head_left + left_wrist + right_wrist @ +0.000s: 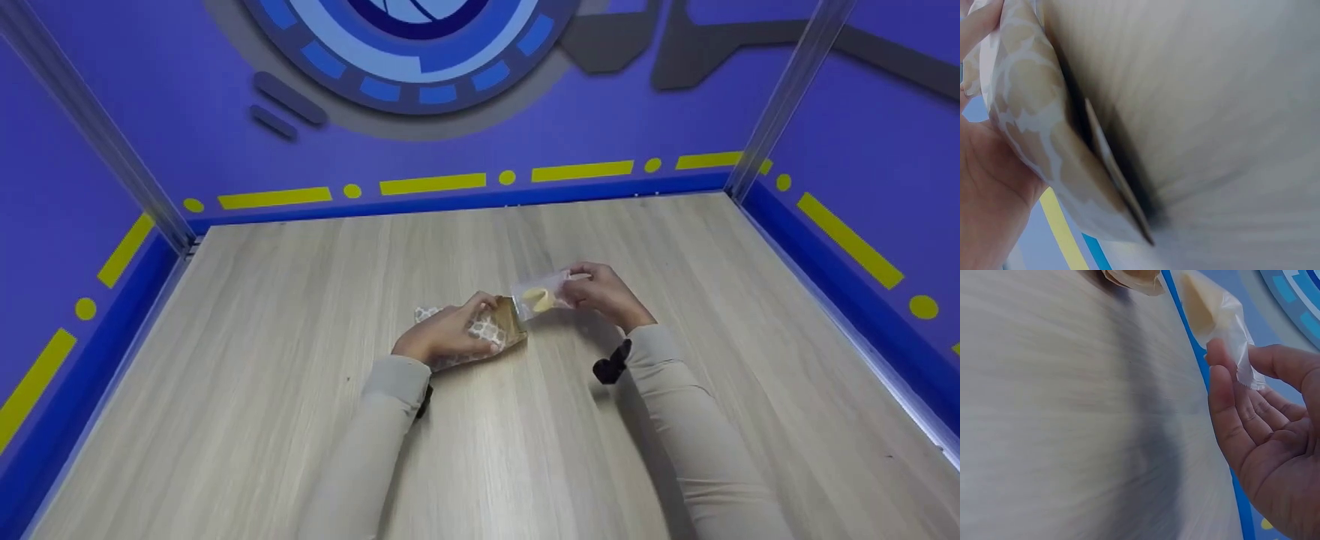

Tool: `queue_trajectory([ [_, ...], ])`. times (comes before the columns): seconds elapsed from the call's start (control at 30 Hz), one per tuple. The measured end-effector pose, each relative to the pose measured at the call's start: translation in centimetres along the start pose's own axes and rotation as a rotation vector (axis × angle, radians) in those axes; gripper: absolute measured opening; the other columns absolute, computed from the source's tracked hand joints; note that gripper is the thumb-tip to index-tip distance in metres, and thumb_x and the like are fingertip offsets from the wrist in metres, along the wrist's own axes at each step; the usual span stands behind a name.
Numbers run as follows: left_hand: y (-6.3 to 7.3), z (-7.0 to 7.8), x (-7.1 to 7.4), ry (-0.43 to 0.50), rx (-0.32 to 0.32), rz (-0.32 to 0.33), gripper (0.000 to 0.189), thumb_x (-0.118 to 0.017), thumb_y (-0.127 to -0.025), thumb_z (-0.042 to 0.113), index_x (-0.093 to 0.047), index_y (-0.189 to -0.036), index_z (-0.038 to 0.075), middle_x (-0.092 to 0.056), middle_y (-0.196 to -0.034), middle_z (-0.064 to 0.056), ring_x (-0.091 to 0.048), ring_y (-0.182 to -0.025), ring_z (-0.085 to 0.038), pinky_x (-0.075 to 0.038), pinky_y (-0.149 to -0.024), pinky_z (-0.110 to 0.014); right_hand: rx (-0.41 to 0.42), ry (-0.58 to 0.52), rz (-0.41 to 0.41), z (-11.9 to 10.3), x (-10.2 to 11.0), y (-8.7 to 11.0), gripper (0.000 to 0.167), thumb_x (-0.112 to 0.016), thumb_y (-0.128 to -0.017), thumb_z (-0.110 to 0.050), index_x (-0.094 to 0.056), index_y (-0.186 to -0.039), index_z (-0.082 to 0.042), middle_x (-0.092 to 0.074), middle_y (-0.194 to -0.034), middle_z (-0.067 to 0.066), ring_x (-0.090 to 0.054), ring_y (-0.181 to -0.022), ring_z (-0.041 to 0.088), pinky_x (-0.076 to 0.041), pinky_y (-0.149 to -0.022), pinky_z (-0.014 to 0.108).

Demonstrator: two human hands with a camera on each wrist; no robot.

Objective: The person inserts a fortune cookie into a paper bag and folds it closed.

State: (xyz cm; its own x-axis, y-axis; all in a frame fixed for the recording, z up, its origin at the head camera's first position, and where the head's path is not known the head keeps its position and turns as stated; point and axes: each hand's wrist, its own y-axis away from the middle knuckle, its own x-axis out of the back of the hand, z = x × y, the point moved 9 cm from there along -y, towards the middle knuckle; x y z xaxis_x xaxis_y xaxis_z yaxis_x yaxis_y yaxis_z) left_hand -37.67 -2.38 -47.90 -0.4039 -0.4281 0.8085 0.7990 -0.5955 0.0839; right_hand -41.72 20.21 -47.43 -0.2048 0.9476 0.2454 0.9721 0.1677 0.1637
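My left hand (450, 331) grips a paper bag (486, 330) printed with a white and greyish-brown patch pattern. The bag lies on its side, low over the table, its brown mouth spread toward the right. In the left wrist view the bag (1033, 90) runs along the palm (994, 174). Thumb and fingers of my right hand (609, 296) pinch one end of a clear plastic wrapper (1235, 343). Inside that wrapper is a pale yellow fortune cookie (538, 300), just right of the bag's mouth. How much of the bag is filled is hidden.
A light wood-grain table (285, 337) spreads under both hands. Blue-purple panels (420, 161) with yellow marks stand along its back and both sides. A small black item (613, 363) hangs at the right sleeve's cuff.
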Motion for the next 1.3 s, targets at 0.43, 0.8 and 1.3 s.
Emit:
queue_trajectory([
  [0.43, -0.1, 0.1, 0.0, -0.007, -0.001, -0.008, 0.066, -0.073, -0.079, 0.042, -0.036, -0.133, 0.031, -0.057, -0.084, -0.002, -0.051, -0.070, -0.017, -0.044, -0.065, -0.031, -0.061, 0.062, -0.076, -1.5, -1.6, 1.5, 0.046, -0.058, -0.089, -0.008, -0.048, -0.130, 0.010, -0.061, -0.096, 0.008, -0.059, -0.077, 0.013, -0.051, -0.084, 0.039],
  [0.8, -0.2, 0.1, 0.0, -0.009, -0.006, 0.002, 0.064, -0.073, -0.079, 0.040, -0.037, -0.131, 0.031, -0.057, -0.085, -0.003, -0.051, -0.073, -0.018, -0.044, -0.067, -0.031, -0.056, 0.094, -0.038, 0.5, -1.8, -0.2, 0.046, -0.062, -0.088, -0.014, -0.051, -0.127, 0.007, -0.062, -0.084, 0.001, -0.059, -0.070, 0.008, -0.051, -0.066, 0.023],
  [1.3, 0.0, 0.1, 0.1, 0.007, -0.017, 0.005, 0.066, -0.073, -0.079, 0.040, -0.037, -0.133, 0.028, -0.063, -0.105, -0.010, -0.059, -0.088, -0.023, -0.049, -0.080, -0.039, -0.044, 0.127, -0.001, 0.4, -2.8, -0.3, 0.037, -0.063, -0.082, -0.011, -0.057, -0.115, 0.004, -0.063, -0.080, 0.001, -0.060, -0.068, 0.010, -0.052, -0.067, 0.027],
])
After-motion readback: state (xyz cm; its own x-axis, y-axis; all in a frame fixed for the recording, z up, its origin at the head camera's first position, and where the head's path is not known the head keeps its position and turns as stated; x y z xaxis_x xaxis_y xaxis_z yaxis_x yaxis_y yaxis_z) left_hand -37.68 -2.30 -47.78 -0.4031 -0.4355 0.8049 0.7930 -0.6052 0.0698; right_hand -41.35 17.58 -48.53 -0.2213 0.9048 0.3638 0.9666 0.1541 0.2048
